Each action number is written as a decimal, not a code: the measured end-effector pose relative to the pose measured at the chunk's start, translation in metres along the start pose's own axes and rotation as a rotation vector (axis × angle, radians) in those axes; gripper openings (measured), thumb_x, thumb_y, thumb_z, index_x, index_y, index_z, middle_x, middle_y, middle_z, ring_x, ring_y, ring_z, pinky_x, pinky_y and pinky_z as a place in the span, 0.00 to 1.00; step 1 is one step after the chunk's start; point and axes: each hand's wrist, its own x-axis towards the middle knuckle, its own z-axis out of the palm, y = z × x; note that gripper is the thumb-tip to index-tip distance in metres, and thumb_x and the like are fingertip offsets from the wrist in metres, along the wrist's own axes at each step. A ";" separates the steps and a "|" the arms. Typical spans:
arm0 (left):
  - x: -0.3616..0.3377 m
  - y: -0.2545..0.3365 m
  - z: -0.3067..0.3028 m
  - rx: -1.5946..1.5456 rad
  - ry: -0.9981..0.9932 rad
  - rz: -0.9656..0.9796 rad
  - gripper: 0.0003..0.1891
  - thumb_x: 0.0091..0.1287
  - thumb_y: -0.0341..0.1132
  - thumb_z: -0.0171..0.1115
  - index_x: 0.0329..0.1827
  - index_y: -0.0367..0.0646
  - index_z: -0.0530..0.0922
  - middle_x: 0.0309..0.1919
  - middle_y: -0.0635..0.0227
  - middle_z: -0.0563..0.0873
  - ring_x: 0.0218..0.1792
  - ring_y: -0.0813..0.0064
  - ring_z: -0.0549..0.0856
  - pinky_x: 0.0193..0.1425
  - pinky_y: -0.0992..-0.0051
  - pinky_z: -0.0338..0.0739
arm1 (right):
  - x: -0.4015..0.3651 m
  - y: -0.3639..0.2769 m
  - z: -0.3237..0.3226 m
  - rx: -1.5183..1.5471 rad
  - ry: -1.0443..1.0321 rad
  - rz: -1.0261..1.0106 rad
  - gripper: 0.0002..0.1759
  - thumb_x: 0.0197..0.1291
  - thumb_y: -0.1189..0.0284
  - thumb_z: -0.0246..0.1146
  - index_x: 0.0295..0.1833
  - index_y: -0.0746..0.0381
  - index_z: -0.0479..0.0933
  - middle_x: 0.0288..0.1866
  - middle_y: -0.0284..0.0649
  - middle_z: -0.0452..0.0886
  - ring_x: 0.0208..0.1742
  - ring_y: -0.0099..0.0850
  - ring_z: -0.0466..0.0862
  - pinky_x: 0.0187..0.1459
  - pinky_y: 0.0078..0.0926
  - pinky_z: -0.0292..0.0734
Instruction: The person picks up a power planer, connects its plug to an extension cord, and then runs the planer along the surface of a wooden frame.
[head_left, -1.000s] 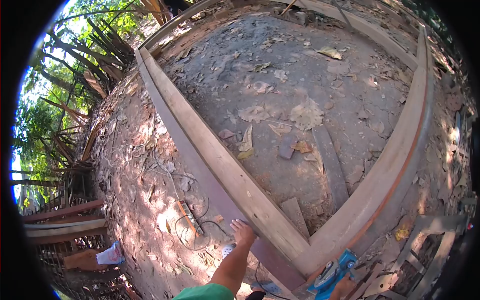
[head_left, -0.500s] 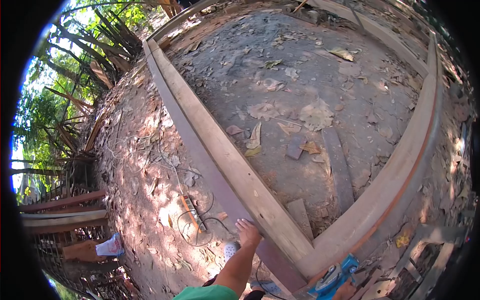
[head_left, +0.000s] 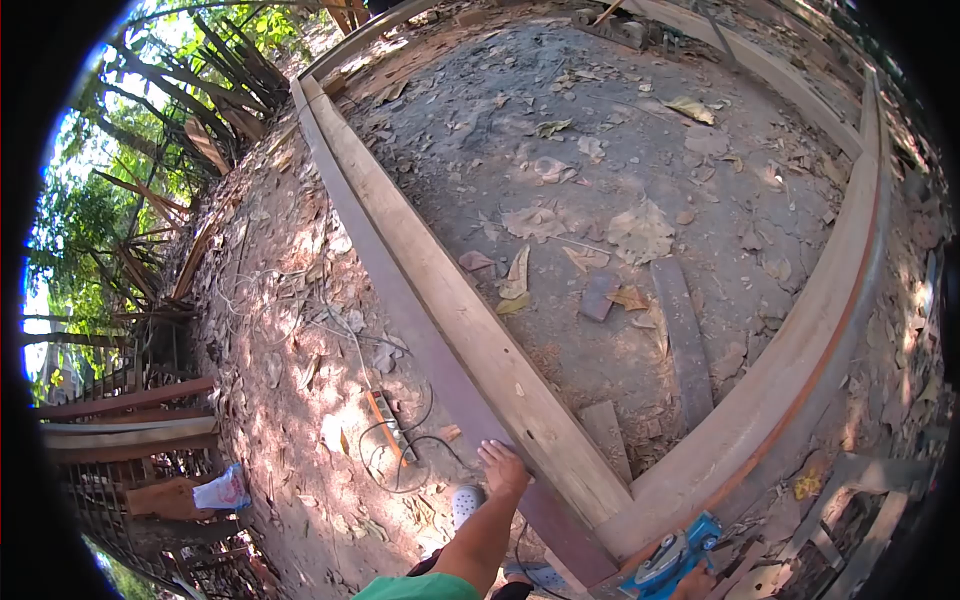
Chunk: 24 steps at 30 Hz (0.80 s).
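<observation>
My left hand [head_left: 503,468] lies on the dark purplish-brown wooden beam [head_left: 430,360], its fingers stretched across the top face near the corner. At the bottom right, my right hand [head_left: 694,584] is closed round a blue power tool [head_left: 672,557] with a grey metal part on its side. The tool is right at the corner where the dark beam and a pale plank [head_left: 480,345] beside it meet another long beam [head_left: 770,400]. Part of my right hand is cut off by the dark edge of the view.
An orange power strip [head_left: 388,427] with looped black cable lies left of the beam, near a foot in a light clog [head_left: 466,503]. Wood offcuts [head_left: 683,340] and dry leaves lie on the ground inside the timber frame. Stacked boards [head_left: 130,440] stand at the left.
The view has shifted slightly, so the frame sits a little lower and to the right. My left hand stays on the beam and my right hand keeps hold of the tool.
</observation>
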 end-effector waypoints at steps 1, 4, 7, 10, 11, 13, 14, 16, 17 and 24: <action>0.001 0.000 0.001 0.032 -0.010 0.011 0.64 0.51 0.54 0.80 0.79 0.21 0.49 0.79 0.33 0.54 0.80 0.34 0.56 0.78 0.50 0.66 | -0.001 0.000 0.001 0.001 0.001 0.002 0.26 0.70 0.53 0.61 0.54 0.67 0.85 0.49 0.56 0.88 0.47 0.53 0.88 0.50 0.49 0.83; 0.000 0.001 -0.005 0.081 -0.036 0.024 0.64 0.52 0.54 0.80 0.79 0.22 0.49 0.79 0.34 0.54 0.80 0.35 0.56 0.78 0.51 0.66 | 0.001 0.000 0.002 0.001 -0.006 -0.004 0.27 0.70 0.53 0.61 0.54 0.68 0.85 0.49 0.56 0.88 0.47 0.53 0.88 0.50 0.49 0.83; -0.003 0.003 -0.012 0.027 -0.036 -0.002 0.64 0.52 0.53 0.80 0.79 0.21 0.49 0.79 0.34 0.54 0.80 0.36 0.56 0.78 0.52 0.66 | 0.002 0.003 0.004 -0.009 -0.010 -0.005 0.27 0.70 0.53 0.60 0.54 0.68 0.84 0.49 0.56 0.88 0.47 0.53 0.88 0.50 0.49 0.83; -0.006 0.002 -0.014 -0.020 -0.020 -0.004 0.63 0.52 0.52 0.80 0.79 0.21 0.50 0.79 0.34 0.54 0.80 0.37 0.57 0.79 0.54 0.66 | 0.001 0.007 0.000 0.018 -0.063 -0.098 0.27 0.70 0.53 0.60 0.54 0.68 0.84 0.50 0.56 0.88 0.48 0.54 0.88 0.50 0.49 0.83; -0.007 0.002 -0.018 -0.012 -0.027 0.005 0.62 0.53 0.51 0.80 0.79 0.21 0.50 0.79 0.34 0.54 0.80 0.37 0.57 0.79 0.54 0.66 | 0.002 0.010 -0.004 0.028 -0.087 -0.147 0.28 0.70 0.52 0.59 0.54 0.69 0.84 0.50 0.56 0.87 0.48 0.54 0.88 0.51 0.49 0.82; -0.008 0.002 -0.019 -0.006 -0.011 0.021 0.61 0.54 0.49 0.79 0.79 0.21 0.50 0.79 0.34 0.54 0.80 0.37 0.57 0.79 0.55 0.66 | -0.033 -0.028 -0.043 -0.016 -0.096 -0.153 0.28 0.71 0.53 0.59 0.54 0.69 0.84 0.51 0.57 0.87 0.49 0.54 0.87 0.51 0.49 0.82; -0.003 0.002 -0.013 -0.006 0.012 0.029 0.60 0.55 0.49 0.79 0.79 0.21 0.50 0.79 0.34 0.54 0.80 0.37 0.58 0.79 0.55 0.66 | -0.049 -0.053 -0.058 -0.041 -0.102 -0.154 0.28 0.71 0.53 0.58 0.54 0.70 0.84 0.51 0.57 0.87 0.49 0.55 0.87 0.52 0.49 0.82; -0.001 -0.007 0.007 0.050 0.060 0.065 0.58 0.57 0.46 0.77 0.79 0.21 0.50 0.79 0.34 0.55 0.80 0.37 0.57 0.79 0.56 0.65 | -0.051 -0.060 -0.057 -0.120 -0.095 -0.114 0.29 0.71 0.52 0.59 0.55 0.70 0.83 0.52 0.57 0.87 0.50 0.55 0.87 0.52 0.49 0.81; -0.023 -0.012 0.012 0.017 -0.002 0.041 0.58 0.56 0.47 0.78 0.79 0.21 0.49 0.79 0.34 0.55 0.80 0.37 0.57 0.80 0.56 0.64 | -0.047 -0.054 -0.059 -0.153 -0.077 -0.095 0.29 0.71 0.52 0.59 0.55 0.70 0.83 0.52 0.58 0.87 0.50 0.55 0.87 0.52 0.49 0.81; -0.009 0.001 -0.018 -0.027 -0.071 0.007 0.67 0.49 0.54 0.83 0.80 0.22 0.47 0.81 0.35 0.50 0.81 0.38 0.53 0.79 0.58 0.67 | 0.001 0.002 0.005 -0.027 0.035 -0.044 0.29 0.68 0.51 0.60 0.54 0.69 0.84 0.50 0.55 0.87 0.50 0.52 0.87 0.52 0.49 0.83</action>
